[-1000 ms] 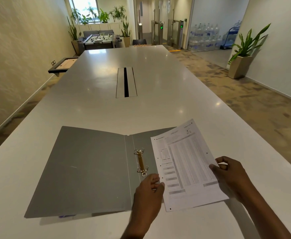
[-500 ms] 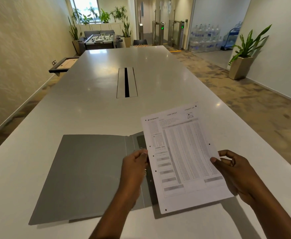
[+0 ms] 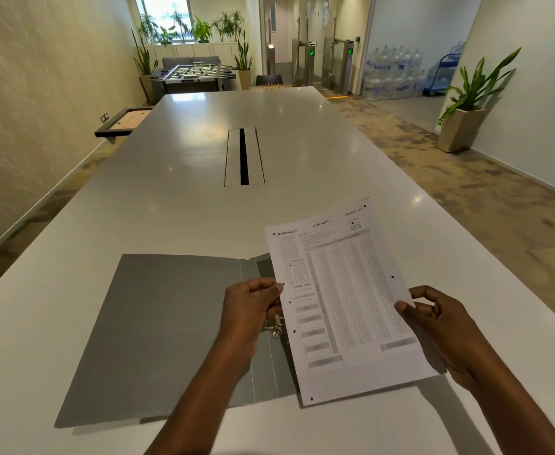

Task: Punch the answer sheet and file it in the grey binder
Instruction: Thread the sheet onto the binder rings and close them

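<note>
The grey binder (image 3: 157, 326) lies open and flat on the white table (image 3: 203, 198), its left cover spread wide. Its brass ring mechanism (image 3: 274, 330) shows just below my left hand. I hold the printed answer sheet (image 3: 345, 297) lifted and tilted above the binder's right half. My left hand (image 3: 253, 307) pinches the sheet's left edge, where small punched holes show. My right hand (image 3: 433, 320) grips the right edge with thumb on top. The binder's right cover is mostly hidden under the sheet.
A cable slot (image 3: 243, 157) runs along the table's middle. Beyond the far end stand a foosball table (image 3: 192, 73) and potted plants. A planter (image 3: 463, 126) and stacked water bottles (image 3: 394, 73) are on the right, across carpeted floor.
The sheet has risen off the table and shifted slightly left and further away over the binder. My left hand moved up from the bottom corner to the sheet's left edge, covering the rings.
</note>
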